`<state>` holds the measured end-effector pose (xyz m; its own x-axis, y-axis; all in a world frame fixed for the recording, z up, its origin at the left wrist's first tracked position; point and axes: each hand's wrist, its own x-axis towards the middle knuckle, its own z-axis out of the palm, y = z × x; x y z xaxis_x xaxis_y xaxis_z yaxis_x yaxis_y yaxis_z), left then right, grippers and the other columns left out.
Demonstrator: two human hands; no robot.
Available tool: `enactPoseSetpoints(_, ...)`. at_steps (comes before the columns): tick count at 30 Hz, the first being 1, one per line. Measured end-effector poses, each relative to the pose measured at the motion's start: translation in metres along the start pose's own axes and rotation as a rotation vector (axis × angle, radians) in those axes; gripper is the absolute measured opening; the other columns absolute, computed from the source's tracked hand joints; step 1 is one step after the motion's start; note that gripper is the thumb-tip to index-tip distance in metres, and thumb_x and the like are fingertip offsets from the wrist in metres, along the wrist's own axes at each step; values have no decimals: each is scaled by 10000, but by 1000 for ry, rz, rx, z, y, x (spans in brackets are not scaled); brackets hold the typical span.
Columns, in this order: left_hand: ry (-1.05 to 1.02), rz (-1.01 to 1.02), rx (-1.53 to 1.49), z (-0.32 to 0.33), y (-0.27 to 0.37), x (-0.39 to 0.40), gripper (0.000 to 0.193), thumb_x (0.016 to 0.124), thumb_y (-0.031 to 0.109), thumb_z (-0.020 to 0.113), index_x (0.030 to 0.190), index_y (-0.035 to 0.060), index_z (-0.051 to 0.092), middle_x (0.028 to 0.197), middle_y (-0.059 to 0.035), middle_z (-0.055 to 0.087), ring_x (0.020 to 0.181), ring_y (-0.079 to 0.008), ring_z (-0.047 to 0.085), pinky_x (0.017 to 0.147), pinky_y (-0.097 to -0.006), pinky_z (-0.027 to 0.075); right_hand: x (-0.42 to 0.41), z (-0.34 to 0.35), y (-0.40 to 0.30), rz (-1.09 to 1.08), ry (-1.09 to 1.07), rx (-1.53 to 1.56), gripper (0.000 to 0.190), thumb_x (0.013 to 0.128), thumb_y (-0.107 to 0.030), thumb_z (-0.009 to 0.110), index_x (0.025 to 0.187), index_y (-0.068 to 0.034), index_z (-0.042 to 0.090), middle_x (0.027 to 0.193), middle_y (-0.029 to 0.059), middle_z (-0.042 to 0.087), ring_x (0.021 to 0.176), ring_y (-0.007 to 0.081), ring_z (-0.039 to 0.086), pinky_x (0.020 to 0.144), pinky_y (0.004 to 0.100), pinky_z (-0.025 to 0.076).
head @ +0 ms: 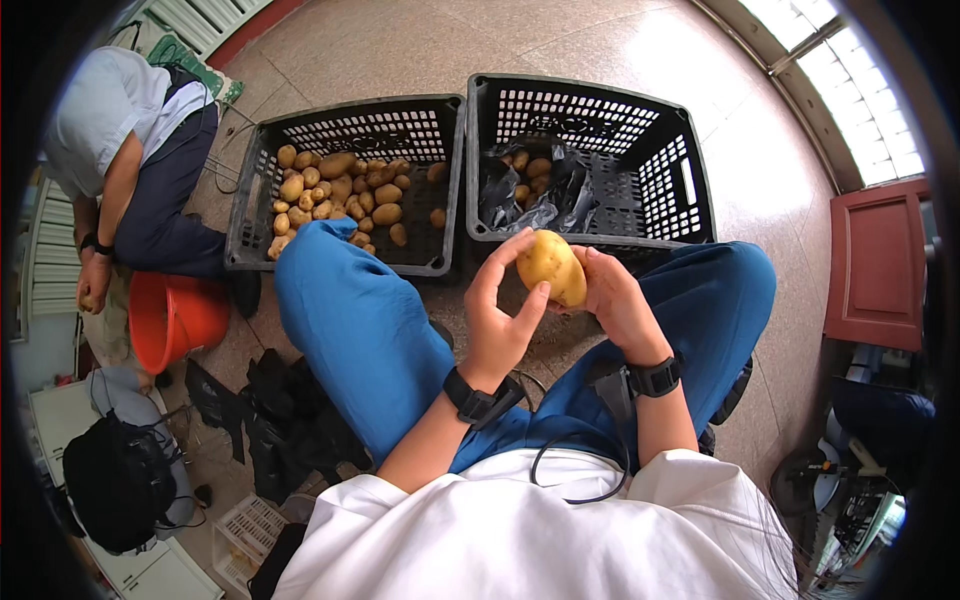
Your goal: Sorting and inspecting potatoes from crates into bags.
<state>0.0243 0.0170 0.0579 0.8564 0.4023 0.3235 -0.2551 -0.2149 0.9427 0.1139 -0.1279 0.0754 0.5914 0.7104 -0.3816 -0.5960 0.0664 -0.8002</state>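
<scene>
A large yellow potato (547,262) is held between both hands above the near edge of the right crate. My left hand (501,300) grips its left side with fingers and thumb. My right hand (611,292) holds its lower right side, some fingers hidden behind it. Many potatoes (341,187) lie in the left black plastic crate (451,187), heaped mostly in its left part. In the right black plastic crate (592,238), an open black plastic bag (574,195) holds several potatoes (538,167).
A red bucket (176,319) stands at the left beside a seated co-worker (127,150), whose hand holds something small. Black plastic bags (285,420) lie on the floor at lower left, near a white plastic basket (251,525). A red cabinet door (877,262) is at the right.
</scene>
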Motion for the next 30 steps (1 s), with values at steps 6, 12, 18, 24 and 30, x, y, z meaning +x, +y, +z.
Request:
enactPoseSetpoints(6, 67, -199, -367, 5, -5, -2, 520, 862, 101, 640, 1323, -19, 433, 1288, -127, 519, 1149, -199, 535, 984, -339, 434, -2, -2, -6, -41, 60, -15, 478, 984, -371, 364, 1239, 3, 518, 1139, 101, 606, 998, 183, 600, 838, 344, 501)
enactPoseSetpoints(12, 23, -261, -421, 4, -4, -2, 557, 874, 67, 632, 1356, -38, 375, 1319, -143, 482, 1175, -185, 509, 970, -298, 449, -3, 0, -12, -144, 66, -50, 360, 944, -209, 498, 1230, 9, 528, 1160, 96, 596, 1056, 154, 591, 881, 325, 501)
enactPoseSetpoints(18, 60, -245, -444, 7, -1, -2, 501, 879, 35, 619, 1331, -29, 413, 1371, -143, 444, 1221, -215, 493, 975, -312, 471, -5, 7, -10, -223, 112, -123, 452, 801, 79, 615, 1237, 13, 520, 1179, 92, 586, 1101, 165, 571, 941, 291, 475)
enactPoseSetpoints(24, 28, -194, -452, 8, -3, -4, 573, 842, 23, 667, 1342, -39, 394, 1395, -142, 420, 1230, -208, 473, 1027, -328, 416, -1, 5, -7, -439, 24, -92, 534, 757, 125, 607, 1264, -3, 501, 1217, 112, 570, 1164, 197, 539, 996, 320, 457)
enactPoseSetpoints(30, 33, -65, -287, 5, -2, -4, 580, 772, -32, 707, 1291, -2, 450, 1382, -144, 423, 1246, -224, 460, 1059, -361, 389, -2, 11, -9, -458, -53, 34, 635, 766, 135, 586, 1358, -20, 415, 1291, 162, 536, 1249, 248, 493, 1062, 364, 401)
